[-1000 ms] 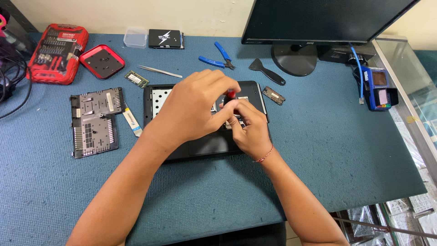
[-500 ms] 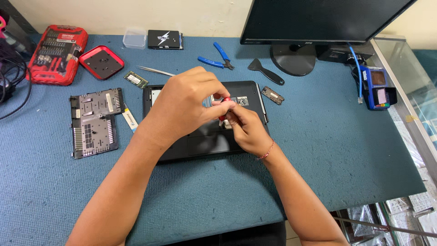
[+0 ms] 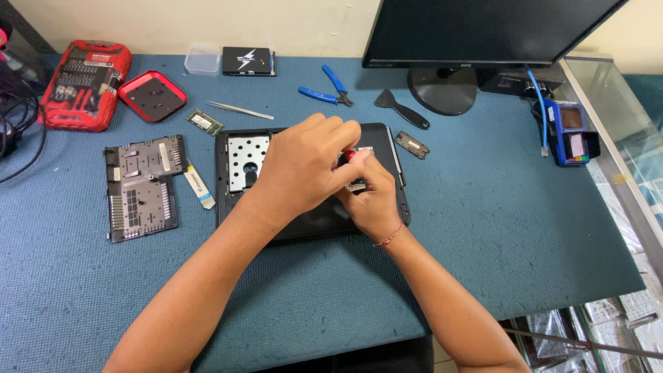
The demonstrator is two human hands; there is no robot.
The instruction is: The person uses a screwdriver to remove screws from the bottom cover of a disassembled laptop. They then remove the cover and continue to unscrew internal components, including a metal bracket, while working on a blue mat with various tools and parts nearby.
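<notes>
A black laptop (image 3: 235,207) lies upside down on the blue mat, its bottom cover off and a perforated metal drive bay (image 3: 243,155) showing. My left hand (image 3: 304,162) arches over the open middle of the laptop. My right hand (image 3: 369,193) sits just right of it, fingers closed on a small screwdriver with a red and black handle (image 3: 347,157), its tip pointing down into the laptop. The two hands touch and hide the spot under them.
The removed grey bottom cover (image 3: 141,185) lies left of the laptop, a memory stick (image 3: 204,122) and tweezers (image 3: 238,109) behind it. A red tool case (image 3: 86,83), red tray (image 3: 152,95), blue pliers (image 3: 324,90), black scraper (image 3: 400,109) and monitor stand (image 3: 449,90) line the back.
Both hands stay together over the laptop with only slight shifts; the screwdriver handle stays between the fingers. The view has moved a little.
</notes>
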